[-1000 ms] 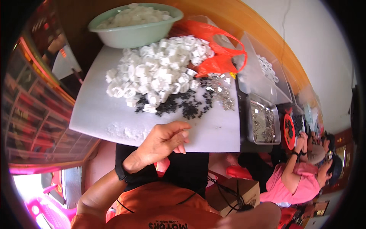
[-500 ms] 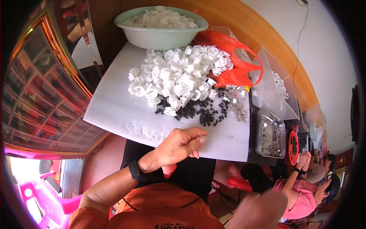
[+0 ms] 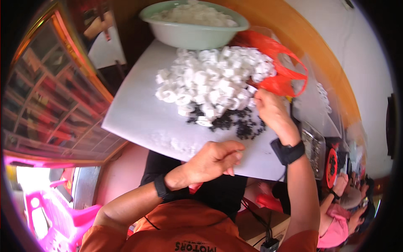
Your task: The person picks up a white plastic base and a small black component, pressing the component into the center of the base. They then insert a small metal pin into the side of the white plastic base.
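Note:
My left hand point(image 3: 215, 159) is curled in a pinch, thumb against fingers, over the near edge of the white foam board point(image 3: 138, 122). Anything between its fingertips is too small to make out. My right hand point(image 3: 272, 110) reaches to the right end of a heap of white plastic pieces point(image 3: 201, 82). Its fingers are bent together beside the heap, and their tips are partly hidden. Small black parts point(image 3: 241, 124) lie scattered along the near side of the heap, between my two hands. The small shiny parts by the right hand are mostly covered by it.
A pale green basin point(image 3: 189, 31) full of whitish pieces stands at the back. Beside the heap lies a red plastic bag point(image 3: 285, 63). At the right are a metal tray point(image 3: 312, 147) and a red dish point(image 3: 331, 168) of black parts. A person in pink point(image 3: 333, 222) sits further right.
My right hand has come up from the lower right to the heap's right end. My left hand keeps its pinch. The whole view has shifted, so the board appears further right.

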Tool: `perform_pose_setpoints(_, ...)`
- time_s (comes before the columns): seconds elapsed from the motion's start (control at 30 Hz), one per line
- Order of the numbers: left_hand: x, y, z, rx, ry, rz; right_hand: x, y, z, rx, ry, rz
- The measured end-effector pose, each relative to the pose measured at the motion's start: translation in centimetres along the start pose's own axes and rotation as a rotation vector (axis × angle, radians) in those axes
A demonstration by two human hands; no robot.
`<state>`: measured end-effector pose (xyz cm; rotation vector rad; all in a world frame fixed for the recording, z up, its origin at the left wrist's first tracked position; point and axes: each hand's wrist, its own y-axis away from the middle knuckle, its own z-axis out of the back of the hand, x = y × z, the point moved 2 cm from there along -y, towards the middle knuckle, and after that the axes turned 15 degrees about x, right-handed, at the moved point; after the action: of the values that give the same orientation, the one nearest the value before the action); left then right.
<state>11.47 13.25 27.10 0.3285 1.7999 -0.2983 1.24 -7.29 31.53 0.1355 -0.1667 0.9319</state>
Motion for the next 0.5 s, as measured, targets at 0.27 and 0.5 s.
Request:
perform_pose_setpoints(0.27,-0.4,-0.4,0.3,0.043,-0.009,-0.068,-0.8,0.4,0.3,0.097,-0.163,-0.233)
perform_pose_setpoints(0.5,0.2,0.2,0.6,0.018,0.036,-0.024,8.3,8.2,5.0,0.344,-0.577,0.018)
